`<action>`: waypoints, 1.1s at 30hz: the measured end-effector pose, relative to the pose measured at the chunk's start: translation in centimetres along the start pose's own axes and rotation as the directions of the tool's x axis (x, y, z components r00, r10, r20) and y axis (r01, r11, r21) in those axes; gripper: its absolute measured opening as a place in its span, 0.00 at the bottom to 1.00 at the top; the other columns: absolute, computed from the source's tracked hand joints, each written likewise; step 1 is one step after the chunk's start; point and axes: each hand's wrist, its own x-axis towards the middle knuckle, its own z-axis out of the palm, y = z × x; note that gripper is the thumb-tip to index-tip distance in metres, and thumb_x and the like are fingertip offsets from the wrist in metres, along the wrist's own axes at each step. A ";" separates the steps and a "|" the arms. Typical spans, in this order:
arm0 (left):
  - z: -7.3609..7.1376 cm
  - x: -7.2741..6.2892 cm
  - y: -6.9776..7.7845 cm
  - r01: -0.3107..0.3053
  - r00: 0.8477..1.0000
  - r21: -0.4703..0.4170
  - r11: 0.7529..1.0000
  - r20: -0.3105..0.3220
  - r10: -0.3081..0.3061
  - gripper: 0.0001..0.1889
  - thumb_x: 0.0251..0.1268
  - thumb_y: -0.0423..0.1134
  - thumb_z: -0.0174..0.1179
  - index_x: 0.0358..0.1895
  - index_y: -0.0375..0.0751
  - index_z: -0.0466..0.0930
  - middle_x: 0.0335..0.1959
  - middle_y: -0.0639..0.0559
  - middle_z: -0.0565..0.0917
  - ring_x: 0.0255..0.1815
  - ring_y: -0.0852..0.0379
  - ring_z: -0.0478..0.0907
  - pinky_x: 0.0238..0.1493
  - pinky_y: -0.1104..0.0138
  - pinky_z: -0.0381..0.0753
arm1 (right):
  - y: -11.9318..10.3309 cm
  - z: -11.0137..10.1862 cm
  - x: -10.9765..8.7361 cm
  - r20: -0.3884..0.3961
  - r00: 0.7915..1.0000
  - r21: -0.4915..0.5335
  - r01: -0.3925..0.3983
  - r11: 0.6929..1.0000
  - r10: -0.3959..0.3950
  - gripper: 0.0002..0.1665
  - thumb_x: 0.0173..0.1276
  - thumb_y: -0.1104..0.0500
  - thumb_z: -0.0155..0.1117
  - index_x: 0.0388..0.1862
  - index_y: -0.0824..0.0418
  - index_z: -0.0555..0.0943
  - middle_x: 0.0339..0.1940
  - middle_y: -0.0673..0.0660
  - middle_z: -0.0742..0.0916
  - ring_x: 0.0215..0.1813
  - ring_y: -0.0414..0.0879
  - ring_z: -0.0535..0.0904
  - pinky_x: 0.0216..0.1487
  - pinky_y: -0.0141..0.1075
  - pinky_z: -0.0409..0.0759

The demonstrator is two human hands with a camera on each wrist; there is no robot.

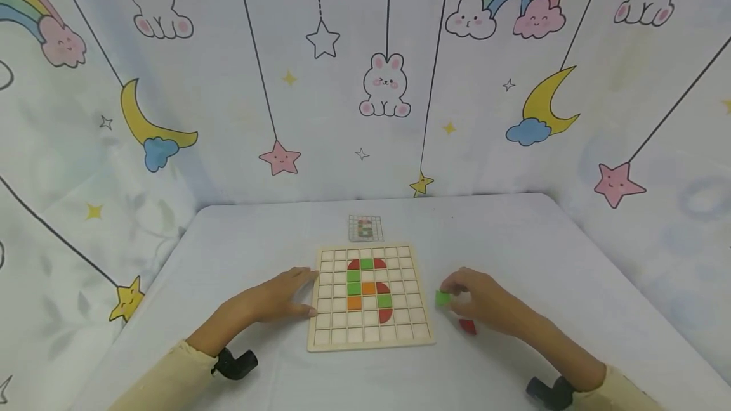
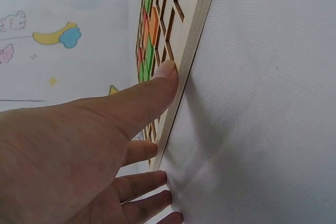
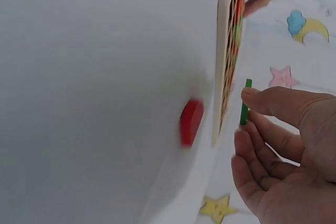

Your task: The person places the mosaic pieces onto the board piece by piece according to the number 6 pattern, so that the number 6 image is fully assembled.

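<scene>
A wooden grid board [image 1: 337,338] lies on the white table, with green and orange squares and red rounded pieces set in some of its cells. My left hand [image 1: 280,297] rests along the board's left edge, its thumb touching the rim and the fingers fairly straight. To the right of the board, my right hand [image 1: 485,300] pinches a green square tile [image 1: 442,298] between thumb and fingers. In the right wrist view that green tile [image 3: 245,102] is seen edge-on. A red rounded piece [image 1: 467,326] lies on the table just below the right hand.
Behind the board lies a small clear card [image 1: 365,228] with a grid and a coloured figure like the one on the board. A cloth printed with rabbits, stars and moons hangs behind the table [image 1: 257,227] and at its sides.
</scene>
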 end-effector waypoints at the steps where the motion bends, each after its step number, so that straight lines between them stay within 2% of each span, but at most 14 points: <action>1: 0.0 0.0 0.0 -0.001 1.000 0.002 1.000 -0.001 0.001 0.45 0.69 0.55 0.71 0.81 0.36 0.63 0.80 0.33 0.64 0.82 0.34 0.62 0.80 0.41 0.65 | -0.6 0.3 0.5 0.008 1.000 -0.002 0.002 1.000 -0.002 0.13 0.67 0.59 0.76 0.49 0.49 0.86 0.43 0.40 0.84 0.51 0.40 0.80 0.57 0.44 0.86; 4: 0.1 0.1 -0.1 -0.003 1.000 0.006 1.000 -0.004 0.003 0.45 0.68 0.55 0.72 0.81 0.36 0.63 0.80 0.32 0.65 0.82 0.34 0.62 0.80 0.41 0.65 | -2.3 1.4 1.8 0.030 0.999 -0.009 0.024 1.000 -0.024 0.13 0.67 0.59 0.76 0.48 0.48 0.86 0.42 0.40 0.84 0.50 0.41 0.79 0.56 0.42 0.86; 8: 0.3 0.2 -0.3 -0.004 1.000 0.013 1.000 -0.006 0.004 0.46 0.68 0.57 0.71 0.81 0.36 0.64 0.80 0.33 0.65 0.82 0.35 0.62 0.80 0.42 0.66 | -4.1 2.9 3.1 0.063 0.994 0.019 0.082 0.996 -0.083 0.13 0.67 0.62 0.75 0.49 0.51 0.86 0.43 0.42 0.83 0.50 0.41 0.79 0.55 0.42 0.85; 11: 0.3 0.2 -0.3 0.003 1.000 0.016 1.000 -0.003 -0.003 0.46 0.68 0.58 0.71 0.81 0.37 0.64 0.80 0.34 0.65 0.82 0.35 0.62 0.80 0.42 0.66 | -5.6 3.9 3.9 0.087 0.992 0.039 0.091 0.995 -0.094 0.13 0.67 0.63 0.74 0.49 0.54 0.86 0.44 0.44 0.84 0.49 0.41 0.78 0.55 0.42 0.85; 15: 0.2 0.2 0.0 0.008 1.000 0.010 1.000 -0.001 -0.008 0.46 0.67 0.58 0.72 0.81 0.37 0.64 0.80 0.34 0.65 0.81 0.35 0.62 0.79 0.41 0.66 | -7.6 5.1 4.7 0.110 0.985 0.003 0.130 0.991 -0.130 0.12 0.67 0.62 0.76 0.48 0.56 0.86 0.42 0.45 0.83 0.47 0.41 0.77 0.53 0.39 0.85; 20: 0.0 0.1 0.3 0.014 1.000 0.003 1.000 0.006 -0.014 0.46 0.68 0.57 0.72 0.81 0.37 0.64 0.81 0.33 0.64 0.82 0.35 0.62 0.80 0.41 0.65 | -9.4 6.3 4.9 0.148 0.970 -0.134 0.213 0.968 -0.193 0.10 0.68 0.61 0.76 0.46 0.56 0.87 0.37 0.43 0.80 0.42 0.39 0.73 0.43 0.28 0.79; 25: 0.0 0.2 0.3 0.010 1.000 0.012 1.000 0.009 -0.010 0.46 0.68 0.57 0.71 0.81 0.37 0.64 0.80 0.33 0.64 0.82 0.34 0.62 0.80 0.41 0.66 | -10.6 6.6 4.7 0.175 0.964 -0.237 0.240 0.941 -0.201 0.10 0.66 0.63 0.77 0.44 0.55 0.87 0.35 0.43 0.77 0.40 0.39 0.70 0.38 0.26 0.74; 28: -0.1 0.2 0.3 0.015 1.000 0.011 1.000 0.007 -0.015 0.46 0.67 0.56 0.72 0.80 0.36 0.64 0.80 0.33 0.65 0.81 0.34 0.62 0.79 0.41 0.66 | -11.1 6.5 4.8 0.182 0.962 -0.251 0.244 0.937 -0.202 0.11 0.65 0.63 0.77 0.45 0.55 0.87 0.36 0.44 0.78 0.39 0.38 0.70 0.38 0.26 0.73; 33: -0.1 0.2 0.3 0.029 1.000 0.005 1.000 0.008 -0.029 0.46 0.67 0.56 0.73 0.80 0.37 0.64 0.80 0.33 0.65 0.81 0.34 0.62 0.79 0.41 0.66 | -11.5 6.4 5.0 0.217 0.956 -0.215 0.245 0.945 -0.198 0.10 0.64 0.65 0.76 0.44 0.55 0.87 0.36 0.45 0.79 0.39 0.39 0.71 0.40 0.28 0.75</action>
